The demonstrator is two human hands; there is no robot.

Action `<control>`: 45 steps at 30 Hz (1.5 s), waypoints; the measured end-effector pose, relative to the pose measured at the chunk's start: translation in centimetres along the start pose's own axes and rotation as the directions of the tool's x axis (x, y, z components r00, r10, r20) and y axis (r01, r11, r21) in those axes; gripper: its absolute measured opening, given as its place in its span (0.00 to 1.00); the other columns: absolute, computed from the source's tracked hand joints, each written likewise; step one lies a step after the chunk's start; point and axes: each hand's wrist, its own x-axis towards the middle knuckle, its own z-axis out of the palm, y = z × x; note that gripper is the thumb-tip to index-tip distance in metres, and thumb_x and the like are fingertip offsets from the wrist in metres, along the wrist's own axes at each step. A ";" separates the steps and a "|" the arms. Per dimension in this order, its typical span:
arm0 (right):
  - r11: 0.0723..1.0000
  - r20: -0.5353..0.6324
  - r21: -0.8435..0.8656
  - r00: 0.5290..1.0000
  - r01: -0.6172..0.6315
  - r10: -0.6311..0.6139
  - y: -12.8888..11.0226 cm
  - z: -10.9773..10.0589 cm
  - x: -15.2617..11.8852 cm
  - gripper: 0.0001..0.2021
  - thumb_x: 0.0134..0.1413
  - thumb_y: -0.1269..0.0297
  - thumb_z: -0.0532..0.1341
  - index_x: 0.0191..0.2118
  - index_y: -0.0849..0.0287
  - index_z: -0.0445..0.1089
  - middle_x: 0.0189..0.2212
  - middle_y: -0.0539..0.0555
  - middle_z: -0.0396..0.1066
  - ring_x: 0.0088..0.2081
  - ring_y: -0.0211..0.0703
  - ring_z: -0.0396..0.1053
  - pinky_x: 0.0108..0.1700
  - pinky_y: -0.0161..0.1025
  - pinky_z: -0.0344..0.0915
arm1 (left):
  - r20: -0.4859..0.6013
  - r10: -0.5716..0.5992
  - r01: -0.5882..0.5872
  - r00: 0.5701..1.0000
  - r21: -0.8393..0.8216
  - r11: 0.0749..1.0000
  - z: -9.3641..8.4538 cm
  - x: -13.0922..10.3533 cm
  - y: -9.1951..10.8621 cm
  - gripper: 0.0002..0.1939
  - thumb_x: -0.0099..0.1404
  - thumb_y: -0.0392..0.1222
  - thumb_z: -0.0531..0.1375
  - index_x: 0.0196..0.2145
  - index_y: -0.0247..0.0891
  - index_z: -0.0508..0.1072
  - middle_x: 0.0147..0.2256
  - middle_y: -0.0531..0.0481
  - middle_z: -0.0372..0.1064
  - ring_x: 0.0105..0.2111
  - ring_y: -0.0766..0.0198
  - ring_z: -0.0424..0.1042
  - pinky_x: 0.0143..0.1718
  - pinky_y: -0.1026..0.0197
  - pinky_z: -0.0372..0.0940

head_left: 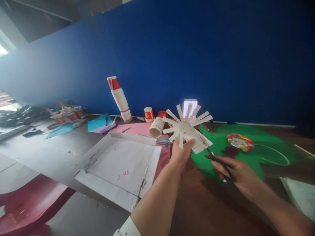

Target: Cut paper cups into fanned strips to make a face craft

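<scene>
A paper cup (186,128), its wall cut into strips that splay out like rays, is gripped at its lower side by my left hand (181,153). One part of the wall, on the lower right, is still a wide piece. My right hand (228,168) is closed round the dark handles of a pair of scissors (222,165). The scissor blades reach up to the wide piece of the cup at its right edge. Both hands are above the table, with green paper (258,164) below and behind them.
A shallow white box lid (118,167) lies on the left. Behind it stand a tall leaning stack of paper cups (121,101) and a single red cup (149,114); another stack (156,127) lies on its side. A red-yellow woven ring (240,142) rests on the right. A blue partition (197,59) rises behind.
</scene>
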 end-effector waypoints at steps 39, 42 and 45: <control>0.999 -0.086 -0.028 0.996 0.027 -0.029 0.4 -0.3 -0.1 0.25 0.49 0.40 0.66 0.41 0.57 0.81 0.21 0.49 0.66 0.25 0.40 0.59 0.24 0.35 0.58 | 0.073 -0.169 0.181 0.983 -0.214 0.960 2.2 -1.3 -0.9 0.15 0.47 0.43 0.68 0.29 0.34 0.70 0.21 0.55 0.62 0.20 0.73 0.58 0.18 0.71 0.53; 1.000 -0.097 -0.015 0.995 0.019 -0.020 0.6 -0.3 -0.1 0.24 0.50 0.40 0.66 0.40 0.56 0.81 0.21 0.49 0.67 0.25 0.40 0.60 0.24 0.35 0.58 | 0.097 -0.169 0.186 0.981 -0.202 0.962 2.4 -1.4 -1.2 0.15 0.48 0.45 0.68 0.28 0.34 0.70 0.21 0.53 0.64 0.20 0.73 0.59 0.18 0.70 0.52; 1.000 -0.098 -0.016 0.995 0.024 -0.025 0.7 -0.4 0.0 0.22 0.49 0.41 0.66 0.39 0.54 0.82 0.21 0.49 0.69 0.26 0.42 0.62 0.24 0.35 0.58 | 0.134 -0.167 0.191 0.977 -0.196 0.962 2.8 -1.6 -1.4 0.14 0.50 0.46 0.68 0.29 0.34 0.71 0.22 0.53 0.65 0.19 0.73 0.59 0.18 0.70 0.53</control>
